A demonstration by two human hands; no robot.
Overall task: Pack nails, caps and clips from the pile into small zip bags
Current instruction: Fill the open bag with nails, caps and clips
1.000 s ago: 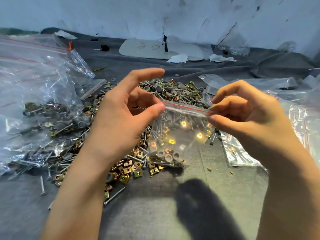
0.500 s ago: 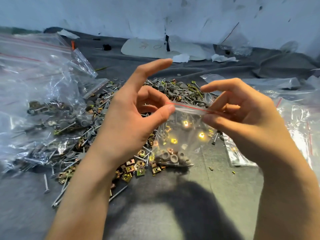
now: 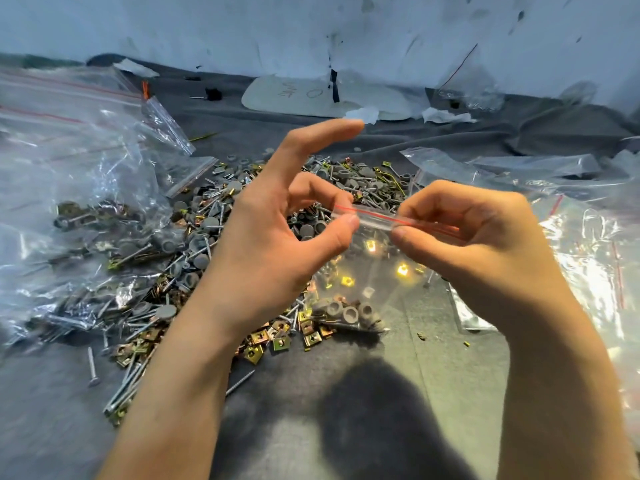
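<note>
My left hand [image 3: 263, 244] and my right hand [image 3: 485, 247] were bare, and so were both forearms [image 3: 173, 393] — bare skin right down to the lower edge of the view. My nails [image 3: 399, 232] were cut short and plain — the left thumbnail [image 3: 354, 220] showed it best, rounded at the tip.

A grey cloth-covered surface [image 3: 450, 375] is seen below a scuffed white wall [image 3: 207, 26]. A flat white board [image 3: 294, 98] with handwriting is laid at upper centre, flanked by crumpled paper scraps [image 3: 446, 116] and a small black object [image 3: 213, 94].
</note>
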